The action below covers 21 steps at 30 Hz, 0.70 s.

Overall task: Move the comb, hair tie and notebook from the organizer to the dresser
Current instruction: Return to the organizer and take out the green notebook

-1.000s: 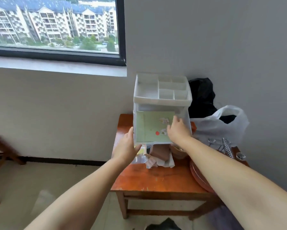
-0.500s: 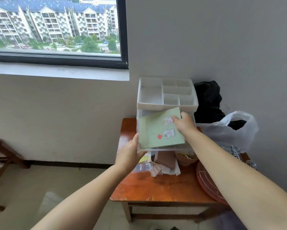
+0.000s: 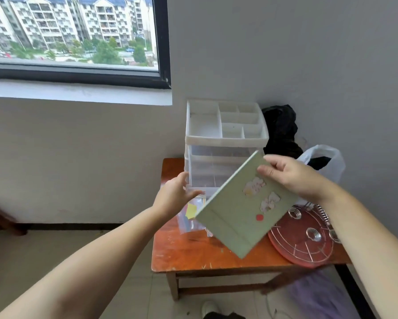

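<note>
right hand (image 3: 294, 174): pinching the top corner of the notebook (image 3: 246, 208), thumb on the cover, other fingers behind
left hand (image 3: 176, 192): fingers loosely spread, resting on the lower front corner of the organizer (image 3: 225, 146), holding nothing
notebook: pale green, in the air and tilted, clear of the organizer, hanging over the wooden table (image 3: 193, 252)
organizer: white and clear plastic, divided tray on top looks empty, drawers below see-through; sits at the back of the table by the wall
comb, hair tie: can't find either one in view
dresser: can't tell if the wooden table counts as it or if it's out of frame
step: judged as notebook lifted out, carry and set-down not yet done
risk 1: one-corner pinch, book could swing or slip and fall on the red tray (image 3: 301, 242) with its wire rack
risk 2: low corner could snag the plastic packets (image 3: 191, 217) in front of the organizer when lowered
risk 3: light organizer may shift or tip once the left hand lets go
writing: none readable; cover only shows pale flower-like stickers and a red dot
brands: none seen
other: white plastic bag (image 3: 322, 162) and black bag (image 3: 281, 132) behind the right hand
</note>
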Available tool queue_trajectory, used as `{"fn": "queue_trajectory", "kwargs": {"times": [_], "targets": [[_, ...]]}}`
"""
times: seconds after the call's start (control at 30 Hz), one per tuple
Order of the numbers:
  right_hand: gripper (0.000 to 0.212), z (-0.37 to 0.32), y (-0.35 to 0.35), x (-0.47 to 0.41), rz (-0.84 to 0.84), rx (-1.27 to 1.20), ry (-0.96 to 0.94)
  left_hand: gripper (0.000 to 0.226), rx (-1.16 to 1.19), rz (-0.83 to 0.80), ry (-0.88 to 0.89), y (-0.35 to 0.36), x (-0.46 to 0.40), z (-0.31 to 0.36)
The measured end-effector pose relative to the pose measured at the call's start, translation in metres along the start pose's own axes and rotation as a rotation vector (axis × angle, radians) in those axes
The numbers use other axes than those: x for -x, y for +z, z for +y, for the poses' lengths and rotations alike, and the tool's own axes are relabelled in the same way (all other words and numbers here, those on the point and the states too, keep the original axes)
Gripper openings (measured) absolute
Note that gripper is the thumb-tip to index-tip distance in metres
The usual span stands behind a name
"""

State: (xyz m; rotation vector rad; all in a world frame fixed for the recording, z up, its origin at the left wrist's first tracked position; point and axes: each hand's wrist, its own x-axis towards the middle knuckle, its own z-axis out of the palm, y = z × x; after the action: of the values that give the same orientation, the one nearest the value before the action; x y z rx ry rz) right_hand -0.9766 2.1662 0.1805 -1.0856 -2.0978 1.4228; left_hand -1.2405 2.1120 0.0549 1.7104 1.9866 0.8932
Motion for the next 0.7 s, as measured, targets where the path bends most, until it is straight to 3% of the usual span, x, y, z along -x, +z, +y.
{"fn": "queue_trajectory", "kwargs": {"times": [0.1, 0.23, 0.43, 0.7], "targets": [[0.021, 0.020, 0.018, -0.014, -0.195, 0.321, 0.129, 0.052, -0.015, 0.051, 0.010, -0.003, -0.004, -0.002], [0.022, 0.041, 0.028, -0.047, -0.265, 0.579, 0.079, 0.041, -0.032, 0.134, 0.002, -0.008, -0.024, 0.003], [0.025, 0.050, 0.016, -0.096, -0.274, 0.631, 0.023, 0.040, -0.173, 0.179, -0.158, -0.008, -0.068, 0.004], [0.028, 0.056, -0.002, -0.132, -0.257, 0.515, 0.002, 0.043, -0.221, 0.161, -0.277, -0.010, -0.106, 0.001]]}}
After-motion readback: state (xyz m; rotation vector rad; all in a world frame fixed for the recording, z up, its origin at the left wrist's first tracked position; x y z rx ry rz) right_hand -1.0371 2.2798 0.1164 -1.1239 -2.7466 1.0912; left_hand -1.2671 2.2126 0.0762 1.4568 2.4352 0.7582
